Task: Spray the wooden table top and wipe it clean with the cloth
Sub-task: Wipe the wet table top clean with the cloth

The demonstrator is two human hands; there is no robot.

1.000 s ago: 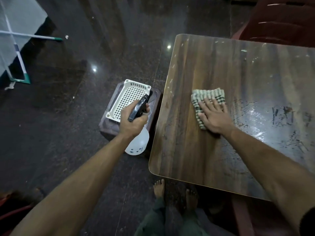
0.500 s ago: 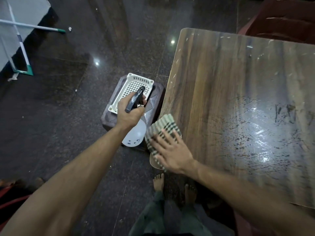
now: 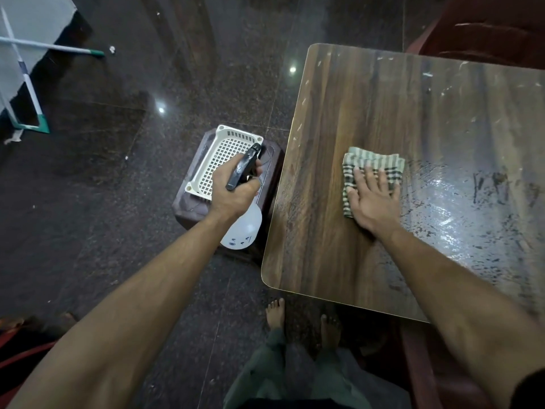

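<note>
Head view: my right hand [image 3: 372, 202] lies flat with straight fingers on the folded checked cloth [image 3: 368, 168], near the table top's [image 3: 368, 98] left edge, while my left hand [image 3: 233, 193] grips the spray bottle [image 3: 244, 225] off that edge, above the white basket [image 3: 224, 160]. The bottle's long axis runs near to far, nozzle pointing away and slightly right. I judge the wet film by the right edge could streak if the cloth bunches.
</note>
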